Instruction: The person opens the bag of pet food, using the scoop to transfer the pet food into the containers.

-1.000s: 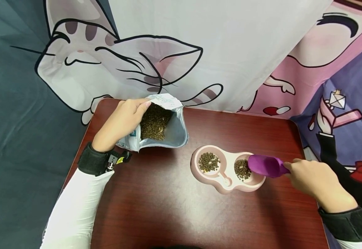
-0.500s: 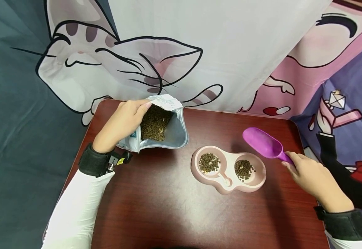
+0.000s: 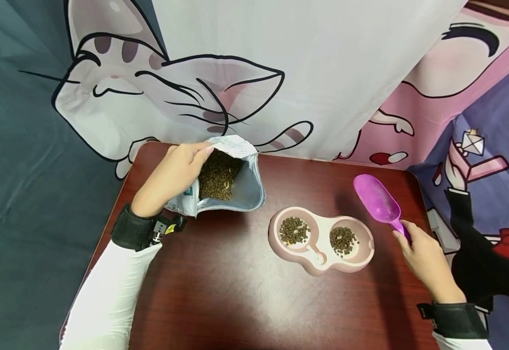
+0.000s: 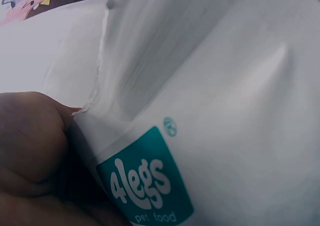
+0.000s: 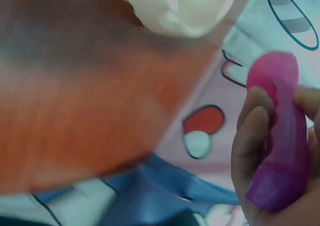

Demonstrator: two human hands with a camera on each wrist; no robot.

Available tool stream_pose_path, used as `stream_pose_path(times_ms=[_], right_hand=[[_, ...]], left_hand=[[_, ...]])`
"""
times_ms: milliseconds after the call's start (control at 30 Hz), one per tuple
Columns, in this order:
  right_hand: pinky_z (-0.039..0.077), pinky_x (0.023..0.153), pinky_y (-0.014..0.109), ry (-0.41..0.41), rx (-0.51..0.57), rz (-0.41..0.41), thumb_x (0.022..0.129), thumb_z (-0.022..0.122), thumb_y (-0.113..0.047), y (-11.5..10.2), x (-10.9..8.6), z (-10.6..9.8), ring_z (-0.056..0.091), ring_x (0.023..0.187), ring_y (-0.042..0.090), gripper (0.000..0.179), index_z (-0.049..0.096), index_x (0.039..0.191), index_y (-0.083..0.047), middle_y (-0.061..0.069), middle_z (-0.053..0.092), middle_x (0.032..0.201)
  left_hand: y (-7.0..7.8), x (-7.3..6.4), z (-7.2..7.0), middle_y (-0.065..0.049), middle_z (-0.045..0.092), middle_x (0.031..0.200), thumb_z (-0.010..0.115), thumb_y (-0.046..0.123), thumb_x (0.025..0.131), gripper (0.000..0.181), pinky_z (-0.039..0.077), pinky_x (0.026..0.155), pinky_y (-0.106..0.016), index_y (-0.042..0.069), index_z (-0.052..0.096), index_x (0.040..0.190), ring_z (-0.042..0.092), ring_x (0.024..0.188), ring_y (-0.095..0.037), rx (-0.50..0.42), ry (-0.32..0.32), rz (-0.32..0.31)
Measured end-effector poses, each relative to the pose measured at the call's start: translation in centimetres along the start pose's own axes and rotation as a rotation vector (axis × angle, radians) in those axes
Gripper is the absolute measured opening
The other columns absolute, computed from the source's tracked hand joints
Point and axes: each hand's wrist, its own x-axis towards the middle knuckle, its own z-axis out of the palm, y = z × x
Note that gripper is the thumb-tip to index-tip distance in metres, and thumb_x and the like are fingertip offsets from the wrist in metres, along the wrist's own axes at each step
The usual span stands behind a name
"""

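My left hand (image 3: 178, 170) pinches the upper edge of an open pet food bag (image 3: 250, 189) at the table's back left. Brown kibble (image 3: 215, 177) shows inside its silvery mouth. In the left wrist view the white bag (image 4: 240, 136) fills most of the picture, with a teal brand label, and the left hand (image 4: 30, 146) is at its edge. My right hand (image 3: 425, 257) grips the handle of a purple scoop (image 3: 374, 197), whose bowl looks bare. In the right wrist view, fingers wrap the scoop's handle (image 5: 285, 141). The pink double pet bowl (image 3: 322, 226) has kibble in both hollows.
The dark red wooden table (image 3: 237, 291) bears the bag and the bowl. Behind it hangs a white cloth (image 3: 337, 73) printed with a cartoon cat. More printed cloth stands along the right side, and dark teal cloth (image 3: 23, 204) on the left.
The scoop has lifted away from the right hollow of the bowl, swinging back and right with my right hand, its bowl now pointing toward the back. The left hand keeps its place on the bag.
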Motion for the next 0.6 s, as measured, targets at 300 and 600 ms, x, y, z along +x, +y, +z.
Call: stream_pose_path(times_ms=[300, 600], right_hand=[[0.043, 0.082, 0.063, 0.105, 0.133, 0.233, 0.105, 0.058, -0.014, 0.9, -1.3, 3.9, 0.060, 0.095, 0.050, 0.038, 0.056, 0.132, 0.013, 0.035, 0.063, 0.107], [0.039, 0.097, 0.064, 0.200, 0.263, 0.413, 0.105, 0.056, -0.016, 1.1, -1.9, 7.7, 0.054, 0.113, 0.055, 0.042, 0.055, 0.135, 0.013, 0.037, 0.059, 0.123]], left_hand=[[-0.1, 0.0, 0.2, -0.011, 0.061, 0.145, 0.043, 0.030, 0.112, 0.042, 0.038, 0.120, -0.051, 0.011, 0.062, 0.144, 0.051, 0.142, -0.029, 0.006, 0.015, 0.024], [-0.2, 0.0, 0.3, -0.012, 0.059, 0.148, 0.042, 0.032, 0.112, 0.045, 0.037, 0.121, -0.052, 0.007, 0.060, 0.146, 0.049, 0.144, -0.029, 0.007, 0.001, 0.006]])
